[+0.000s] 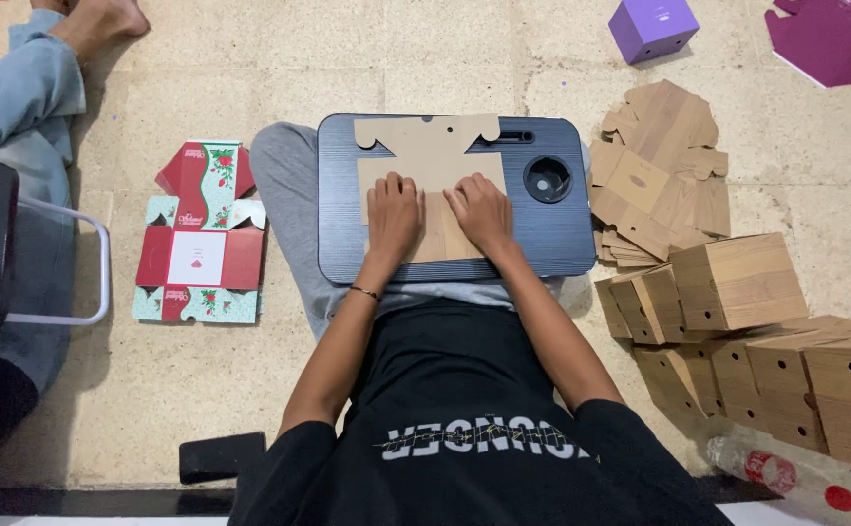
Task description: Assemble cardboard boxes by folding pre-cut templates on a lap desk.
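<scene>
Fingers of my left hand (393, 216) and right hand (482, 212) are pressing flat, slightly spread, creasing the cardboard cutout (432, 161) on the lap tray (542, 234).

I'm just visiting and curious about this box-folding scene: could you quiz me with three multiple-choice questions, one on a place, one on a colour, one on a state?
1. Where is the flat cardboard cutout being pressed?
A. on the dark lap tray
B. on the bare floor
C. on a chair

2. What colour is the small cube box at the top?
A. green
B. purple
C. white

3. How do the left hand and right hand lie?
A. clenched in fists
B. raised in the air
C. flat, palms down

Answers: 1 A, the cutout lies on the tray; 2 B, it is plainly purple; 3 C, both hands press on the cardboard.
</scene>
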